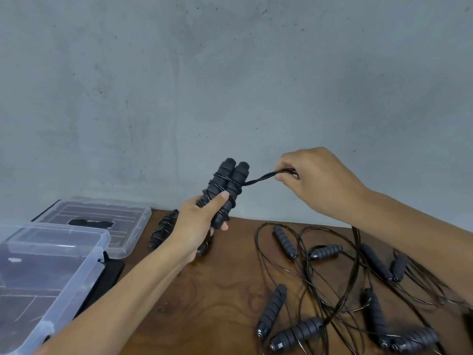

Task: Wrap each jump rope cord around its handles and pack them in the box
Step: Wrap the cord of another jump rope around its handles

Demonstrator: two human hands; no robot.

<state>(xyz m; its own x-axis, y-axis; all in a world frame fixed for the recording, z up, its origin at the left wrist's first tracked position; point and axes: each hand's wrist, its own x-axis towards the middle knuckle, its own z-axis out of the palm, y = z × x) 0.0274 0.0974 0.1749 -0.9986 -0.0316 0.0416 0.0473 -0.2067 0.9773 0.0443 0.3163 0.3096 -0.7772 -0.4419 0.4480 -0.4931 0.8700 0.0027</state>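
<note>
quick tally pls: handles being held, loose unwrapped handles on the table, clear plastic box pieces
handles held in the left hand: 2
loose handles on the table: 8
clear plastic box pieces: 2
total: 12

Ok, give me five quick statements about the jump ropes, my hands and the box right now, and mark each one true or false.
1. The left hand grips a pair of handles held upright together. True.
2. The right hand is empty. False: its fingers pinch the cord end leading off the handles.
3. The clear box on the left already holds wrapped ropes. False: no ropes show inside it.
4. A wrapped rope lies on the table behind the left hand. True.
5. The loose ropes on the right are neatly coiled. False: their cords lie tangled.
</note>
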